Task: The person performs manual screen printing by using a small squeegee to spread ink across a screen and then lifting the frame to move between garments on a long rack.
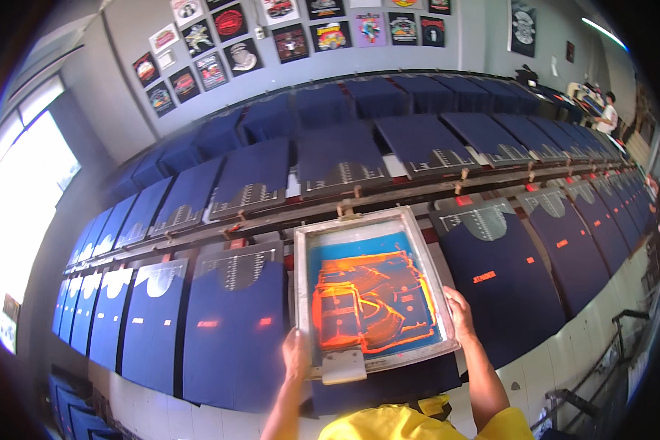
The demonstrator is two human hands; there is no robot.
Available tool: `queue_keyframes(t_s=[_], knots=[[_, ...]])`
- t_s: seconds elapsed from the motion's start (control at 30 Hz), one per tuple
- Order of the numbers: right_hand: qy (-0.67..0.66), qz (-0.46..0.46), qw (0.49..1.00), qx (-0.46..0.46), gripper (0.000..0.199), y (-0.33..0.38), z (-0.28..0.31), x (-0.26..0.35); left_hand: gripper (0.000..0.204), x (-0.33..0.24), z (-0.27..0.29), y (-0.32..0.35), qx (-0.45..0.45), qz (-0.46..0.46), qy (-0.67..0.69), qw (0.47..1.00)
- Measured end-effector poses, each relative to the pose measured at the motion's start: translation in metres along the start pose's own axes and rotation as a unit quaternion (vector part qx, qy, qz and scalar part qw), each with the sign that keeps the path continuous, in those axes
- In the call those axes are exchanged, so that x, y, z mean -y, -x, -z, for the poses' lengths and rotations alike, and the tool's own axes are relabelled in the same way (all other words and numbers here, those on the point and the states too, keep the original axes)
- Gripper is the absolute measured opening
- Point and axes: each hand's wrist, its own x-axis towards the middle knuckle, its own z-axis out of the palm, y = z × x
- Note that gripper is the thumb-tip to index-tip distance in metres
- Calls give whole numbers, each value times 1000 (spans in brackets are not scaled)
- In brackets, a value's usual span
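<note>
A screen printing frame (423,249) lies in front of me over a navy shirt (389,392). Orange ink is smeared in streaks across its blue mesh (352,249). My left hand (295,354) is closed on the frame's lower left side, and my right hand (460,315) grips its right side. Across the near edge of the frame rests a pale, flat squeegee (344,365), which neither hand touches. Just left is a navy shirt (235,330) on a board, with small orange prints; another printed navy shirt (497,282) lies to the right.
Rows of navy shirts (341,158) on boards run left and right, parted by a rail (271,220) with small clamps. Black metal bars (583,400) stand at the lower right. Far right, another person (607,114) stands by the tables. Printed samples (290,42) hang on the wall.
</note>
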Motion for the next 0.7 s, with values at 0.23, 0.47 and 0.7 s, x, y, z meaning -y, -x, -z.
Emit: queue_keyframes(t_s=[0.23, 0.47, 0.7], knots=[[13, -9, 1000, 7, 57, -2, -2, -9, 51, -9, -3, 7, 13, -40, -18, 999], [168, 51, 984, 1, 55, 5, -8, -20, 38, 13, -9, -5, 35, -115, -11, 993], [409, 224, 884, -29, 57, 15, -37, -26, 49, -11, 1, 16, 16, -61, -7, 998]])
